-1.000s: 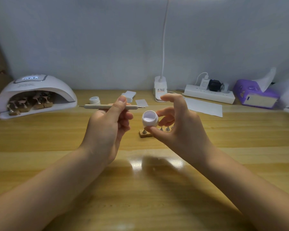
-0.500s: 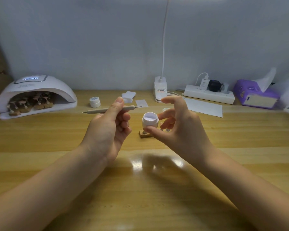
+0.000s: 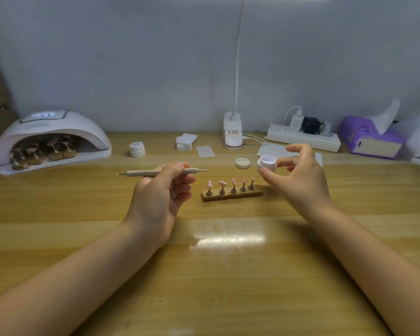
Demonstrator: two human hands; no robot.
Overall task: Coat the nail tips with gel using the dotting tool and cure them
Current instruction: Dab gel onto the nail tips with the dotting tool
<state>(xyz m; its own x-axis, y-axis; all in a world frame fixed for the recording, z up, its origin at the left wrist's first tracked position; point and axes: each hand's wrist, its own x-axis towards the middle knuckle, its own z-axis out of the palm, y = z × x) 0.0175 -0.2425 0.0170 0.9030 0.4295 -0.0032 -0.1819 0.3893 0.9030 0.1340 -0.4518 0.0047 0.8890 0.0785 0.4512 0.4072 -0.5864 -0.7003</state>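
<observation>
My left hand (image 3: 163,195) grips a beige dotting tool (image 3: 155,172) held level, its metal tips pointing left and right. My right hand (image 3: 298,178) holds a small open white gel jar (image 3: 266,163) between thumb and fingers, up and to the right of a wooden strip (image 3: 232,196) that carries several pink nail tips (image 3: 222,183) on little stands. The jar's lid (image 3: 242,163) lies on the table just left of the jar. A white curing lamp (image 3: 51,139) at the far left has more nail tip stands inside, and its display is lit.
A second closed white jar (image 3: 137,149) stands behind my left hand. White wipes (image 3: 186,141) and a paper sheet (image 3: 272,150) lie near a desk lamp base (image 3: 232,132). A power strip (image 3: 303,138) and a purple tissue box (image 3: 371,139) sit at the back right.
My right hand carried the open jar to the right, uncovering the strip of nail tips. My left hand lowered slightly with the tool still level.
</observation>
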